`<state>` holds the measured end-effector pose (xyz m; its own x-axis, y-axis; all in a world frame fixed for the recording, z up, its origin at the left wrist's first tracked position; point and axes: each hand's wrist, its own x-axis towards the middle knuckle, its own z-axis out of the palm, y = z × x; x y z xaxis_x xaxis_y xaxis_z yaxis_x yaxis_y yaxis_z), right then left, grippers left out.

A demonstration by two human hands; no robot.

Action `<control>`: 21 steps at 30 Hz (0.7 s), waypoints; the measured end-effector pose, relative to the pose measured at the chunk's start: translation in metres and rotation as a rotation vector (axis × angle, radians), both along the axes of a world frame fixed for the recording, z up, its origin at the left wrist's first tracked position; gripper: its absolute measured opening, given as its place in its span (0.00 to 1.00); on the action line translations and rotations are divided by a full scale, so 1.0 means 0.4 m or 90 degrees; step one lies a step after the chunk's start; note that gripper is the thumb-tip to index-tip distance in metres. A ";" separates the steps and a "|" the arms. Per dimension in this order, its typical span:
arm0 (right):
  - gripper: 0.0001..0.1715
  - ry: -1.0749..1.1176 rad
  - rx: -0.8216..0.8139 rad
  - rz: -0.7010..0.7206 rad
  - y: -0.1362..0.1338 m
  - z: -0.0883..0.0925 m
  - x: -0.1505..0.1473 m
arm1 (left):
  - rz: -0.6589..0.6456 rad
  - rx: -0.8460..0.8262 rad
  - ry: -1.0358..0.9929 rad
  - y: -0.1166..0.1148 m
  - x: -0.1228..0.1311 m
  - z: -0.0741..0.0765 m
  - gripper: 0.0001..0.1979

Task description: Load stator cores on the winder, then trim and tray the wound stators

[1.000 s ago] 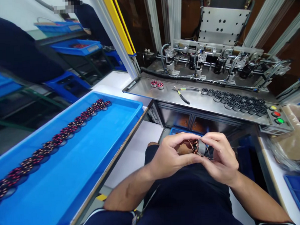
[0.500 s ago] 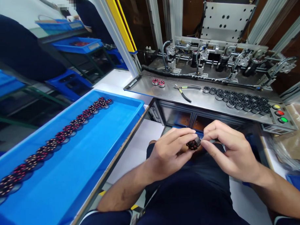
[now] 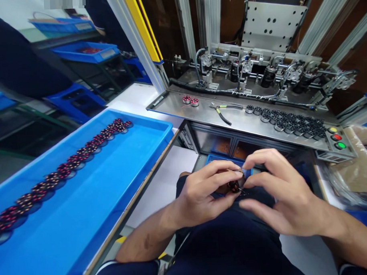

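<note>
Above my lap, my left hand pinches a small wound motor stator between thumb and fingers. The stator has a dark core with copper-coloured windings, and thin wire ends stick out on its right side. My fingers cover much of it. Just to its right is my right hand, its thumb and fingers spread apart with nothing visible between them. The index fingertip is close to the stator; whether it touches cannot be made out.
A blue tray on the left holds a long row of wound stators. On the metal bench lie two red-wound stators, pliers and several black stators. Behind stands a winding machine; push buttons sit at right.
My right hand has opened, its thumb dropping away from the stator. The stator has tilted in my left hand, and wire ends now show. The view has shifted slightly.
</note>
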<state>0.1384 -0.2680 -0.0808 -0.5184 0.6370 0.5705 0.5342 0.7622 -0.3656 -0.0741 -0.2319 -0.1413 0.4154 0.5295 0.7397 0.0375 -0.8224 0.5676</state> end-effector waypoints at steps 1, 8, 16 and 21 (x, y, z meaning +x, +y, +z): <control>0.01 -0.009 0.000 0.003 -0.001 0.001 -0.004 | 0.004 -0.001 -0.003 -0.001 0.000 0.001 0.22; 0.08 0.007 0.032 -0.053 -0.007 -0.037 0.050 | -0.016 -0.210 -0.086 -0.001 -0.016 -0.022 0.21; 0.12 -0.080 0.277 -0.049 -0.007 -0.083 0.008 | -0.084 -0.465 -0.196 -0.018 0.005 -0.011 0.18; 0.14 -0.029 0.246 -0.058 0.007 -0.088 0.012 | -0.169 -0.540 -0.228 -0.020 0.011 -0.012 0.18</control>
